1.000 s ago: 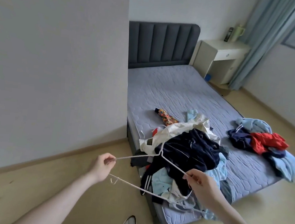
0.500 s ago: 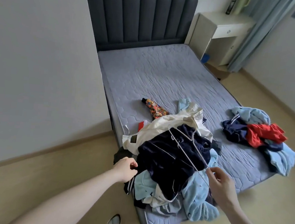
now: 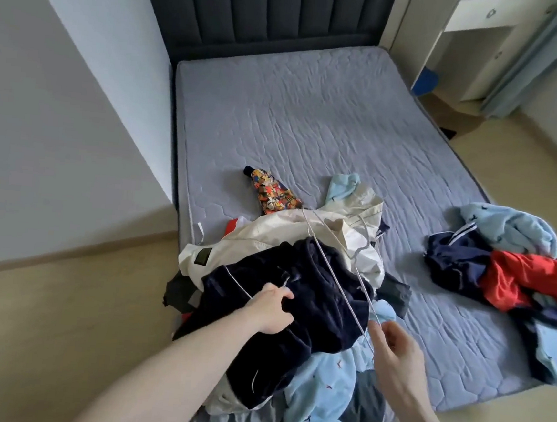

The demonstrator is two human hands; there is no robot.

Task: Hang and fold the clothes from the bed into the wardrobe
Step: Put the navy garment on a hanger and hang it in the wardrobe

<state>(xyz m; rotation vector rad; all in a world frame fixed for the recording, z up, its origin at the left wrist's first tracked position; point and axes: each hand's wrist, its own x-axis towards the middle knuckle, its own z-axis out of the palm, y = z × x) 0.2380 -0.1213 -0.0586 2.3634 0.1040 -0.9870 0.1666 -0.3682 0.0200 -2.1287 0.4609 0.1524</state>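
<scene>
My left hand [image 3: 274, 306] reaches forward over the near corner of the bed [image 3: 312, 119], forearm extended, knuckles up, fingers curled into the dark navy velvet garment [image 3: 299, 300] lying on top of the clothes pile [image 3: 315, 392]; it grips that fabric near a line of white piping. My right hand [image 3: 393, 347] sits just right of the navy garment, palm turned inward, thumb and fingertips pinching the near end of a white wire hanger [image 3: 335, 273]. The hanger lies flat across the pile, running from my right hand away toward the headboard [image 3: 264, 11], crossing the navy garment and a cream jacket [image 3: 288, 232] beneath it (its hook end rests on the cream fabric). Light blue fleece items [image 3: 318, 392] spill from the pile at the bed's near edge. A colourful patterned item [image 3: 272, 193] lies just beyond the pile toward the headboard. A second heap, blue, navy and red [image 3: 520, 279], sits at the bed's right edge, well apart from the main pile.
</scene>
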